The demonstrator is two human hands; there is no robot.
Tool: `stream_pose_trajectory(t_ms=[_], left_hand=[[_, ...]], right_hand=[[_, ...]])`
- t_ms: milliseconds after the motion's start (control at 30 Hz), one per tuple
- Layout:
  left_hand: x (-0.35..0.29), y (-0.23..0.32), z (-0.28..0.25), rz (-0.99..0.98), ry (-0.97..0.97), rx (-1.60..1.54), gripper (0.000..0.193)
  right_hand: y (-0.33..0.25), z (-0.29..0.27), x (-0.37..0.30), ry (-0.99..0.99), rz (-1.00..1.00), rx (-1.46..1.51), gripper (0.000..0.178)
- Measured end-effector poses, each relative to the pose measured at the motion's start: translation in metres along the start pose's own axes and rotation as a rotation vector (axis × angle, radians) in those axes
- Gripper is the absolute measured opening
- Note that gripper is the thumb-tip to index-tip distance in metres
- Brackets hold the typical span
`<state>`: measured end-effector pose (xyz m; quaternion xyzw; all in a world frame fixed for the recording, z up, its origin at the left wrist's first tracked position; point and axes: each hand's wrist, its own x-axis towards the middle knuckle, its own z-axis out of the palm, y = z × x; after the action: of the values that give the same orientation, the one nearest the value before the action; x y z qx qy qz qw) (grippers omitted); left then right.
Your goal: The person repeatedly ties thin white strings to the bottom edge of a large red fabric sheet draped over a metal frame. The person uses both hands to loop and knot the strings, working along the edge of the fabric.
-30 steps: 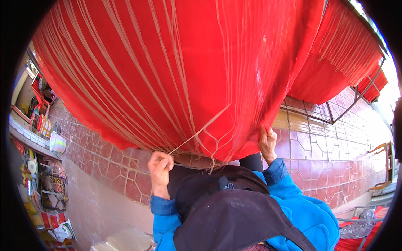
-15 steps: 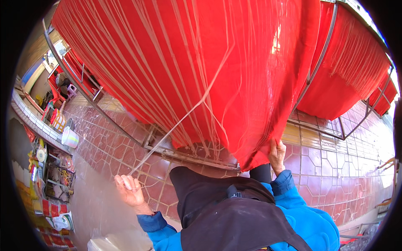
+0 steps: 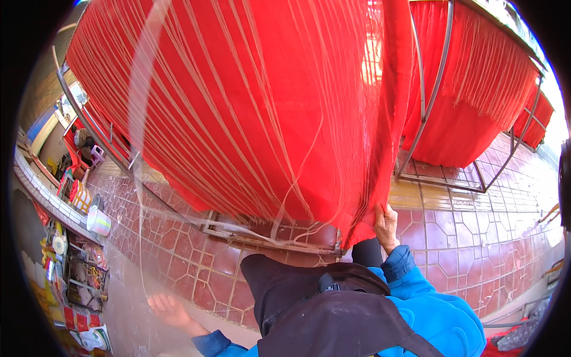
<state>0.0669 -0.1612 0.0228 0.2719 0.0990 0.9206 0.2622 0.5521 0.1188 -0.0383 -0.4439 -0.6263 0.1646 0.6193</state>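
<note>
A large red cloth (image 3: 250, 119) with long pale threads (image 3: 202, 95) hangs in front of me. At its lower right corner my right hand (image 3: 386, 227) is closed, gripping the cloth's edge. My left hand (image 3: 171, 310) is low on the left, away from the cloth and smeared by motion; whether its fingers hold anything is unclear. A pale loose strand (image 3: 140, 101) swings blurred through the air above it. Its thin lower length passes close to the fingertips, and another stretch loops toward the cloth's bottom edge.
A metal frame (image 3: 443, 65) stands beside the cloth, with another red fringed cloth (image 3: 476, 89) at right. Reddish tiles (image 3: 226, 297) cover the floor. On the left are a pale bucket (image 3: 99, 221), a purple stool (image 3: 97, 154) and a cluttered shelf (image 3: 83, 271).
The strand, pulled taut to my left hand before, now swings loose and curved. My left hand has moved slightly left and down. My right hand keeps its grip; the view has shifted.
</note>
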Motion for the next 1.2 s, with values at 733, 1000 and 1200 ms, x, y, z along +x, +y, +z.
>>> stream_pose_trajectory(t_ms=[733, 1000, 1200], left_hand=[[-0.038, -0.13, -0.03, -0.612, 0.095, 0.474, 0.008], [-0.054, -0.161, -0.024, -0.802, 0.028, 0.5, 0.009], [-0.06, -0.185, -0.009, -0.89, -0.029, 0.551, 0.011]], right_hand=[[0.001, -0.004, 0.0, -0.025, 0.016, -0.038, 0.008], [0.005, 0.0, 0.001, -0.02, -0.005, -0.008, 0.006], [0.009, -0.001, 0.0, -0.049, 0.021, -0.023, 0.007]])
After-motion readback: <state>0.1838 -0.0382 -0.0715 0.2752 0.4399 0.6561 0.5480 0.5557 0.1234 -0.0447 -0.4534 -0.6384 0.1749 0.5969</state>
